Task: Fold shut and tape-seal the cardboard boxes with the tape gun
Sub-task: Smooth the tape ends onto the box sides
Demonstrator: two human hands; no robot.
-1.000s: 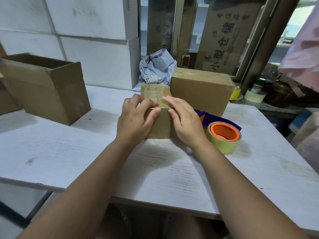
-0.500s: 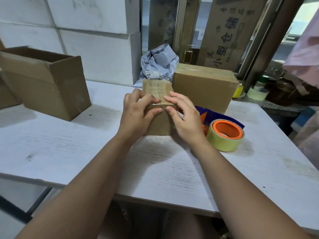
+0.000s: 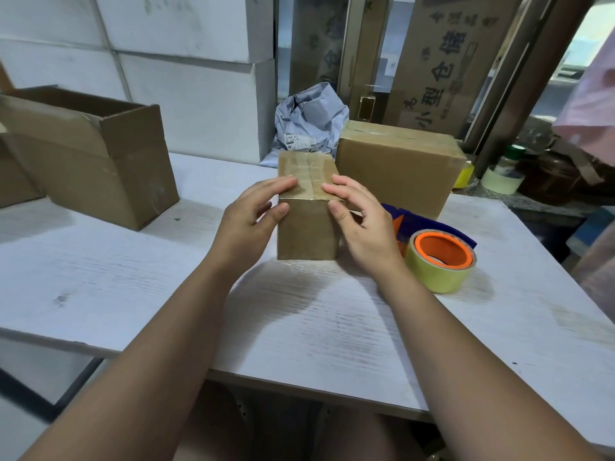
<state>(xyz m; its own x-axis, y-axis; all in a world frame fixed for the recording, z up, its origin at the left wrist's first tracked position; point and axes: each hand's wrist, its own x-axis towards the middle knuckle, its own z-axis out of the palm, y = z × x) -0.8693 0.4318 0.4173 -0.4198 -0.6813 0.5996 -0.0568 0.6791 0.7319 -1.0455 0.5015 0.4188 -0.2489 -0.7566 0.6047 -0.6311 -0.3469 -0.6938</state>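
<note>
The left hand and right hand rest on the small box. The fingers lie fairly straight on its taped top, near the front edge, and the thumbs press its front face. Neither hand curls round anything. The small box stands upright at the middle of the white table. Its flaps are closed, with clear tape running over the centre seam and down the front.

At 4 o'clock from the small box, just beside the right wrist, lies the tape gun, blue, with its yellowish roll on an orange core. At 1 o'clock, close behind, sits a larger box, closed and taped on top. A crumpled grey mailer bag lies at 12 o'clock. Well apart at 9 o'clock stands an open box; its flaps are up and I cannot tell what is in it.
</note>
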